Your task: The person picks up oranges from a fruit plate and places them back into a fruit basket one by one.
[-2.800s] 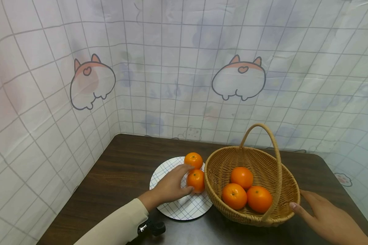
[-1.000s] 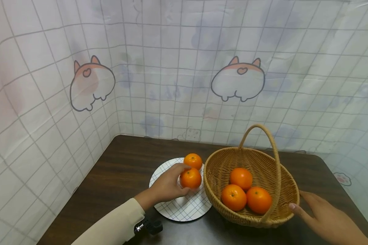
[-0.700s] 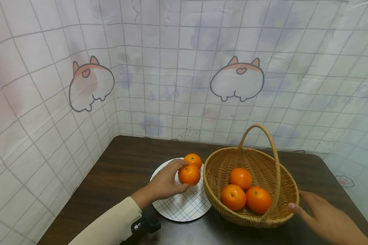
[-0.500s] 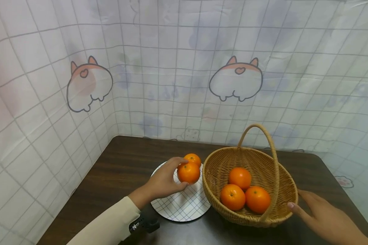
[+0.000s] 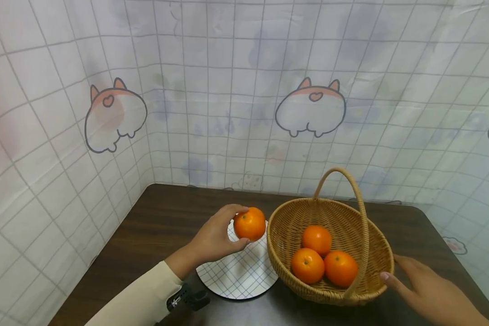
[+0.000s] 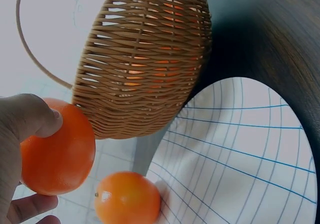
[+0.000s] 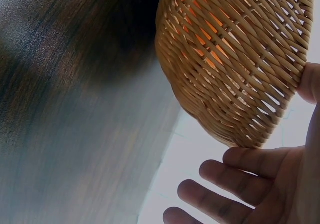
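Note:
An orange [image 5: 249, 224] is gripped between the thumb and fingers of my left hand [image 5: 218, 235], raised over the round white plate [image 5: 240, 276] with its blue grid lines. In the left wrist view another orange [image 6: 127, 199] rests at the plate's edge; the held fruit hides it in the head view. To the right stands a wicker basket [image 5: 281, 262] with a tall handle and three oranges [image 5: 307, 266] inside. My right hand [image 5: 429, 287] holds the basket's right rim, thumb over the edge; in the right wrist view its other fingers [image 7: 220, 201] are spread and straight.
Everything stands on a dark wood table [image 5: 167, 213]. A grid-patterned curtain [image 5: 212, 90] with cartoon prints hangs behind and at the sides. A black strap device [image 5: 187, 296] sits at my left wrist.
My left hand has taken hold of the nearer orange on the plate and lifted it, up and slightly left. It now covers the other orange in the head view. My right hand stays on the basket.

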`<action>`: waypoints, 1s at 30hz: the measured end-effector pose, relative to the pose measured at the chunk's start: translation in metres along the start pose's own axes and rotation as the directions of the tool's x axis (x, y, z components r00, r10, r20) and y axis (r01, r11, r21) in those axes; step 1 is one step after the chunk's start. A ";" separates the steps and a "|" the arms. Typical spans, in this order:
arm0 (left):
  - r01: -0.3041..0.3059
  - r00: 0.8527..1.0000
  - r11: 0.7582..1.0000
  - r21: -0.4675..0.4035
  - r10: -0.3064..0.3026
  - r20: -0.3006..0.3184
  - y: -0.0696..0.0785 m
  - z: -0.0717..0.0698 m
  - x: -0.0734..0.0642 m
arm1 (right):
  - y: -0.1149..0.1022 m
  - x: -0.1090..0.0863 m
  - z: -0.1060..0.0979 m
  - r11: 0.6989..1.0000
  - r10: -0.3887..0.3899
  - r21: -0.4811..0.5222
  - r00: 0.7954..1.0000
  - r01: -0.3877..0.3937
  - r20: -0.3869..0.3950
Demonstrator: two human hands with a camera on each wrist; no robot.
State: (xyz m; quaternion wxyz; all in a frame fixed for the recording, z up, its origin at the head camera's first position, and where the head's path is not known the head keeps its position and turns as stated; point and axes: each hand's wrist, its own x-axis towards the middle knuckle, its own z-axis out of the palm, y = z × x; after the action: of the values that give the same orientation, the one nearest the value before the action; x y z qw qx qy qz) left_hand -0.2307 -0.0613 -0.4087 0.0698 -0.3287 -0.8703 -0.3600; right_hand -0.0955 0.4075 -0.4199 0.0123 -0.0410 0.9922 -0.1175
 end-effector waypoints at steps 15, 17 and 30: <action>-0.080 0.996 0.996 -0.038 0.079 -0.033 0.011 -0.005 0.007 | -0.001 -0.002 0.000 1.000 -0.005 0.000 1.000 0.005 -0.020; -0.077 0.997 0.997 -0.030 0.076 -0.029 0.012 -0.006 0.008 | -0.001 -0.002 0.000 1.000 -0.003 -0.001 1.000 0.003 -0.018; -0.129 0.992 0.990 -0.065 0.128 -0.021 0.024 -0.004 0.016 | 0.001 0.001 -0.001 1.000 0.000 0.000 1.000 0.000 0.003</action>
State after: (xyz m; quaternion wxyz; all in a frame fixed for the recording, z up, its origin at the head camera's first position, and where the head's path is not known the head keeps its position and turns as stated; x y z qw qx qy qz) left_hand -0.2290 -0.0432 -0.3861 0.0890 -0.3830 -0.8343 -0.3863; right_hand -0.0965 0.4081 -0.4195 0.0139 -0.0410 0.9921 -0.1173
